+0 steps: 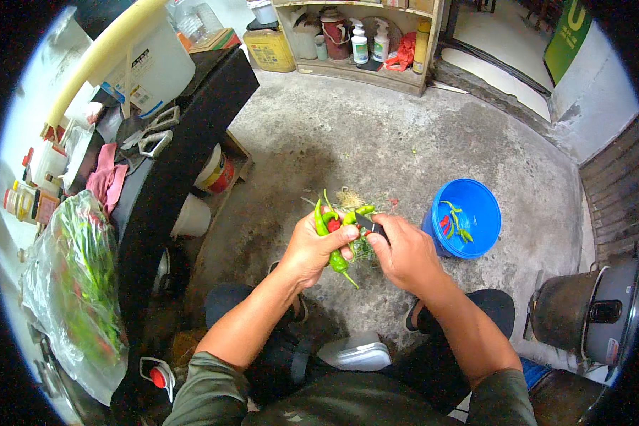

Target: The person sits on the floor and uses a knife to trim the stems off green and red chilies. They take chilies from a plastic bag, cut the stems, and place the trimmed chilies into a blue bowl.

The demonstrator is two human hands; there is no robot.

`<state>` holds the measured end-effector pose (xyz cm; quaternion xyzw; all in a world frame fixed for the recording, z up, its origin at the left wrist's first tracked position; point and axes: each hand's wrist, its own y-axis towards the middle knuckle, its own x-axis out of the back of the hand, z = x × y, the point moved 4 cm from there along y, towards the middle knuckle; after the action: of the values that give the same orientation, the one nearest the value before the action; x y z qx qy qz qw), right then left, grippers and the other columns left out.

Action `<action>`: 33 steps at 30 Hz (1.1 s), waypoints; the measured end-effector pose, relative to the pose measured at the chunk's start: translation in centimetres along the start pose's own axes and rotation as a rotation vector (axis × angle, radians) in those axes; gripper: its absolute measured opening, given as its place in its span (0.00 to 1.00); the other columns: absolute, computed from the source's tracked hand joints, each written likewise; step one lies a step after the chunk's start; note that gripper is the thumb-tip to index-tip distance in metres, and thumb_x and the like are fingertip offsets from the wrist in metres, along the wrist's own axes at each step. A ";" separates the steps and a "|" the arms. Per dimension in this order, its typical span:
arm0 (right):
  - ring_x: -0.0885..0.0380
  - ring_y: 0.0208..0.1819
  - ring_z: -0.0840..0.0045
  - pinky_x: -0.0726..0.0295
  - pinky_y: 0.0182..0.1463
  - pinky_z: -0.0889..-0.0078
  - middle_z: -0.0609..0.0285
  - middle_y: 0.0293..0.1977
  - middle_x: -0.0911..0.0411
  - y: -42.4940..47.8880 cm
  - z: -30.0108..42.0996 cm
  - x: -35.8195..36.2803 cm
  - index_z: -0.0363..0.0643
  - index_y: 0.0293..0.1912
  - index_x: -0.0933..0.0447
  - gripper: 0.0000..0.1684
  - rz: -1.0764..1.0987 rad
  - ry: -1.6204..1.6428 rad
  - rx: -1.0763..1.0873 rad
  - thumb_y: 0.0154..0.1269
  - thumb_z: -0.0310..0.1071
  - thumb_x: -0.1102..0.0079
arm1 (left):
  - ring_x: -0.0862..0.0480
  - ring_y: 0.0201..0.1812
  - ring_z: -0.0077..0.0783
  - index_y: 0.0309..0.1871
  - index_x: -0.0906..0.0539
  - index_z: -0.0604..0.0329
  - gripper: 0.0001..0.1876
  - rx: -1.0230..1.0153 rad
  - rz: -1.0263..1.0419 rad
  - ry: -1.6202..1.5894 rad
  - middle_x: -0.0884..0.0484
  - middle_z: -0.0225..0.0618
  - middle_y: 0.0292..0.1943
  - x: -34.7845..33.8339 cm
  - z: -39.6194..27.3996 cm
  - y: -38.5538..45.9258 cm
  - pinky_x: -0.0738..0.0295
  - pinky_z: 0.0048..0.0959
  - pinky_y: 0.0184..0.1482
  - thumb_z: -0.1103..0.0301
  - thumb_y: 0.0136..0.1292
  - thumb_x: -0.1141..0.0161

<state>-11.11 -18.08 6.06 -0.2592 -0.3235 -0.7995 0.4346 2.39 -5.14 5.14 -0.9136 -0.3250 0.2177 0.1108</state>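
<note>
My left hand (311,250) holds several green chili peppers (338,262) and a red one (334,224) in front of my knees. A small knife with a dark blade (371,226) is gripped in my right hand (410,255), its blade against a green pepper (350,217) near my left thumb. Beneath both hands, green and pale trimmings (370,254) lie on the concrete floor. To the right stands a blue plastic bucket (435,242), with a few green pieces (464,235) and red pieces (445,223) inside.
On the black counter (191,114) at left are a clear plastic bag of peppers (80,287), scissors (152,136) and a pink cloth (106,175). A wooden shelf (362,80) stands ahead. A dark cooking pot (564,309) is at right. Behind my hands sits a plastic container (357,352).
</note>
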 end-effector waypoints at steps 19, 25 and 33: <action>0.17 0.41 0.49 0.18 0.42 0.49 0.47 0.40 0.18 1.7 1.1 -2.3 0.39 0.51 0.25 0.15 0.035 -0.026 0.017 0.74 0.40 0.39 | 0.16 0.27 0.27 0.49 0.22 0.60 0.19 -0.062 -0.051 0.050 0.16 0.35 0.34 1.4 -0.5 -0.5 0.18 0.28 0.30 0.73 0.60 0.23; 0.16 0.39 0.50 0.17 0.40 0.47 0.46 0.37 0.18 1.5 0.2 -2.1 0.40 0.47 0.26 0.16 0.028 -0.062 -0.002 0.76 0.44 0.41 | 0.18 0.26 0.25 0.47 0.21 0.61 0.16 -0.043 -0.080 0.056 0.15 0.34 0.35 1.1 0.2 0.0 0.19 0.27 0.30 0.73 0.62 0.25; 0.17 0.40 0.41 0.19 0.43 0.40 0.38 0.36 0.17 1.1 -3.2 -1.9 0.37 0.50 0.26 0.18 0.176 -0.034 -0.243 0.79 0.45 0.47 | 0.19 0.25 0.23 0.48 0.19 0.59 0.12 0.031 -0.112 0.094 0.13 0.35 0.36 2.6 0.2 0.4 0.21 0.25 0.29 0.72 0.66 0.28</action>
<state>-9.70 -19.92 2.94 -0.3508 -0.2077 -0.7869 0.4631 4.32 -3.75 3.99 -0.9015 -0.3664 0.1730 0.1520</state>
